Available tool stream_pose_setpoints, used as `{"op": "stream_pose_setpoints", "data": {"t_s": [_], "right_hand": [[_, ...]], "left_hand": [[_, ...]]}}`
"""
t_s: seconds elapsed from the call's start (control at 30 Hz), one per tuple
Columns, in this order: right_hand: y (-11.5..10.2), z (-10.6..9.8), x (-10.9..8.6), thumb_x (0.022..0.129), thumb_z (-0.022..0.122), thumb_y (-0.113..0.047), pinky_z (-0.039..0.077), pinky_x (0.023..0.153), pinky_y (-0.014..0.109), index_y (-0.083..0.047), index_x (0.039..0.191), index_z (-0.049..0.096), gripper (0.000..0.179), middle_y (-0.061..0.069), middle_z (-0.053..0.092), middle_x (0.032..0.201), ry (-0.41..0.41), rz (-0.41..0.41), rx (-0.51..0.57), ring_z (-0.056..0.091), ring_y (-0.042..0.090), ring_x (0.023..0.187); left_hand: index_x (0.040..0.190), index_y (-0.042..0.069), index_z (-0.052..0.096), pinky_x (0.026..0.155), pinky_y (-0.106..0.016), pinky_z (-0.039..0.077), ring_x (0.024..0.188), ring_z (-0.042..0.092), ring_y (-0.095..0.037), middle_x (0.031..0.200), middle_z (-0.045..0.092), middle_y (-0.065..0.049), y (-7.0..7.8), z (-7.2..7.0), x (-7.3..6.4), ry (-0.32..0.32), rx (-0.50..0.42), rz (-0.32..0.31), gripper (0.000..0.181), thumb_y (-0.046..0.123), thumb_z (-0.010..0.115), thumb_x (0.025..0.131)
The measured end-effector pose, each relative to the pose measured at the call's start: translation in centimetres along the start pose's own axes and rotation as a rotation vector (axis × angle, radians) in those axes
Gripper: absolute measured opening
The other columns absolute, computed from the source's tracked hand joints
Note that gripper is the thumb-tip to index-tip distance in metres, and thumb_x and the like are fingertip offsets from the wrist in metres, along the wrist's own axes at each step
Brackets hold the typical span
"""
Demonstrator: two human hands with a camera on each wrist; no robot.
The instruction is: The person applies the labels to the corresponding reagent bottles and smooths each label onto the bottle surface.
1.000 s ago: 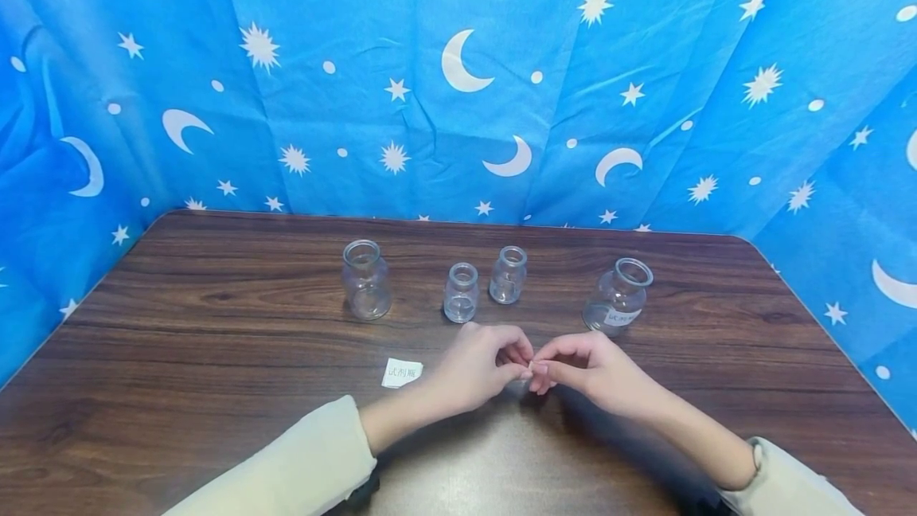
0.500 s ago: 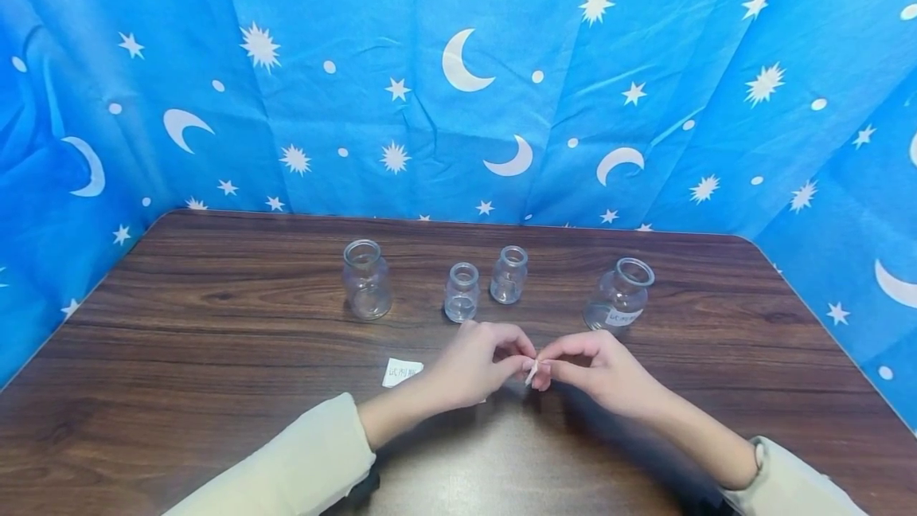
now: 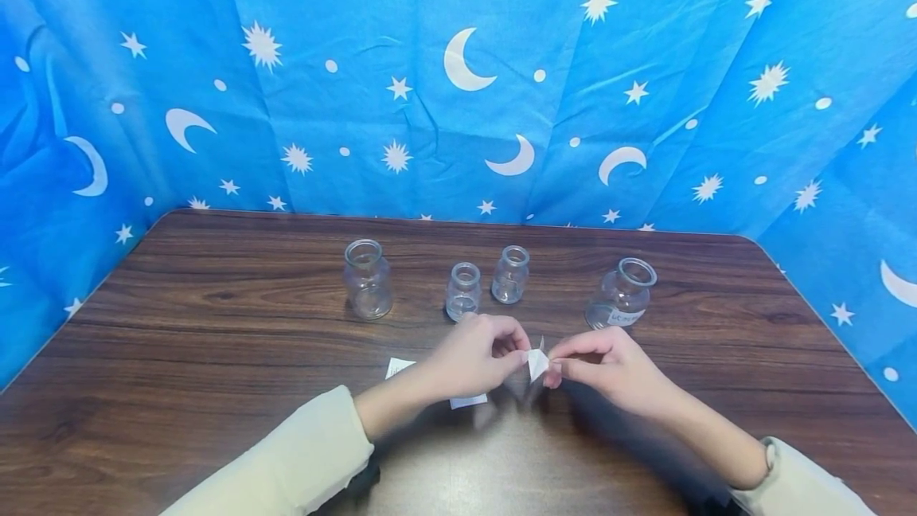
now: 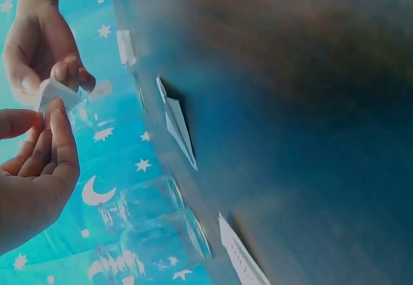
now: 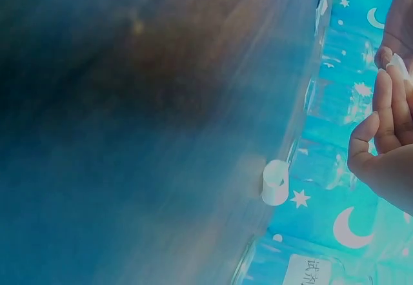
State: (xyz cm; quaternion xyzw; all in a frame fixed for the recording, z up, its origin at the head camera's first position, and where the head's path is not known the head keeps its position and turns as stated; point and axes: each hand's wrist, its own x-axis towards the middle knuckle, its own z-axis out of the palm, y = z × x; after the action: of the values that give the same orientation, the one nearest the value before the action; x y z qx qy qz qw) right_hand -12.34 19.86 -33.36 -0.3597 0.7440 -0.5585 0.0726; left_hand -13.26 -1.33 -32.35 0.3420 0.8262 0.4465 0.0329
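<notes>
Between my two hands is a small white slip of paper [image 3: 537, 365], creased, with a thin flap standing up. My left hand [image 3: 473, 355] pinches its left edge between thumb and finger, and my right hand [image 3: 616, 369] pinches the right edge. In the left wrist view the slip [image 4: 59, 95] is partly covered by fingertips. Under my left forearm lies another white slip [image 3: 469, 401]. A written paper label [image 3: 398, 367] is partly hidden by the same arm.
Two small glass bottles [image 3: 463, 293] [image 3: 510, 277] stand behind my hands. A larger glass jar [image 3: 368, 281] is at left; a labelled glass jar [image 3: 620, 293] is at right. In the right wrist view a curled white piece [image 5: 275, 183] sits on the table.
The white slip between my fingertips has come into view and spread out as the fingertips moved slightly apart. My left forearm has shifted up slightly, showing the slip beneath and covering more of the label.
</notes>
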Motion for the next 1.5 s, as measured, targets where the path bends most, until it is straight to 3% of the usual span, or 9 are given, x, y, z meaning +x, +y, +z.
{"op": "stream_pose_setpoints", "data": {"t_s": [0.37, 0.67, 0.9, 1.07, 1.23, 1.5], "right_hand": [[0.0, -1.0, -0.7, 0.083, 0.054, 0.008, 0.045, 0.049, 0.026, -0.001, 0.084, 0.067, 0.016, 0.004, 0.066, 0.070, 0.046, 0.064, -0.123, 0.058, 0.012, 0.062], [0.3, -2.0, -1.3, 0.083, 0.053, 0.009, 0.050, 0.055, 0.030, 0.003, 0.084, 0.066, 0.015, 0.005, 0.066, 0.072, 0.006, 0.084, -0.108, 0.061, 0.012, 0.066], [0.6, -2.6, -1.8, 0.083, 0.051, 0.011, 0.050, 0.056, 0.029, 0.001, 0.084, 0.065, 0.017, 0.006, 0.065, 0.071, 0.000, 0.105, -0.155, 0.061, 0.012, 0.065], [0.9, -2.0, -1.6, 0.086, 0.056, 0.000, 0.049, 0.055, 0.026, -0.004, 0.084, 0.065, 0.011, 0.000, 0.064, 0.070, -0.040, 0.170, -0.274, 0.060, 0.010, 0.064], [1.2, -1.3, -1.1, 0.085, 0.063, -0.007, 0.045, 0.051, 0.024, -0.011, 0.078, 0.064, 0.008, -0.004, 0.061, 0.065, -0.013, 0.129, -0.387, 0.057, 0.009, 0.060], [0.9, 0.1, 0.1, 0.084, 0.064, -0.008, 0.049, 0.065, 0.026, -0.006, 0.091, 0.067, 0.008, -0.004, 0.066, 0.084, 0.063, 0.097, -0.391, 0.059, 0.006, 0.075]], "left_hand": [[0.075, 0.005, 0.061, 0.057, -0.019, 0.044, 0.059, 0.053, -0.002, 0.065, 0.061, 0.003, -0.9, -1.2, -0.4, 0.008, -0.009, -0.077, 0.006, 0.002, 0.059, 0.080], [0.073, 0.008, 0.062, 0.058, -0.020, 0.042, 0.059, 0.052, -0.005, 0.065, 0.059, 0.007, -1.3, -2.9, -1.2, -0.010, 0.062, -0.140, 0.008, 0.003, 0.059, 0.079], [0.075, 0.009, 0.062, 0.053, -0.022, 0.041, 0.057, 0.050, -0.008, 0.063, 0.057, 0.006, -1.9, -4.4, -2.1, 0.051, 0.092, -0.220, 0.007, 0.004, 0.061, 0.080], [0.075, 0.008, 0.061, 0.055, -0.022, 0.042, 0.058, 0.051, -0.007, 0.064, 0.058, 0.006, -2.1, -3.9, -2.2, 0.011, 0.084, -0.199, 0.007, 0.004, 0.061, 0.081], [0.076, 0.008, 0.061, 0.057, -0.023, 0.042, 0.059, 0.052, -0.007, 0.065, 0.058, 0.007, -2.2, -3.3, -2.0, -0.001, 0.077, -0.208, 0.007, 0.004, 0.061, 0.082], [0.077, 0.011, 0.061, 0.059, -0.023, 0.043, 0.062, 0.052, -0.006, 0.066, 0.058, 0.008, -2.2, -2.7, -1.2, 0.010, 0.093, -0.185, 0.007, 0.008, 0.061, 0.083]]}}
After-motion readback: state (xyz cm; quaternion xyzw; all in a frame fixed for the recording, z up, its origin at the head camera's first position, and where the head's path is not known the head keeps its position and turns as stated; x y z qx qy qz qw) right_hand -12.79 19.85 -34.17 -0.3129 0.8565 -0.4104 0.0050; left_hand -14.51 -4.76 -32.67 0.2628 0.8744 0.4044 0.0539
